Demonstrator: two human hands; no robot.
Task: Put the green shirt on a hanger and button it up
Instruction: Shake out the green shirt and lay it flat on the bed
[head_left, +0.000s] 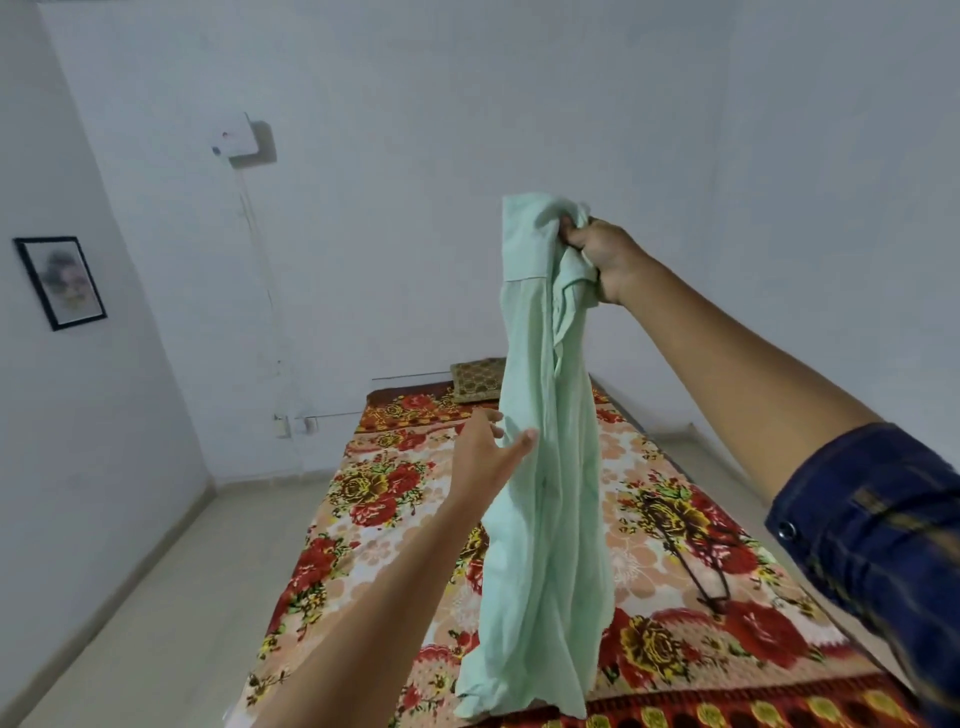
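The pale green shirt (540, 467) hangs bunched and lengthwise in the air over the bed. My right hand (602, 257) grips it at its top end, held high. Its lower end trails down to the bed's near edge. My left hand (485, 452) is open, fingers spread, touching the shirt's left edge about halfway down. A dark hanger (696, 556) lies flat on the floral bedspread to the right of the shirt, apart from both hands.
The bed with a red and yellow floral cover (374, 519) fills the centre and right. A patterned cushion (475, 382) lies at its far end. Pale floor (156, 597) runs along the left. White walls, a framed picture (60, 280) at left.
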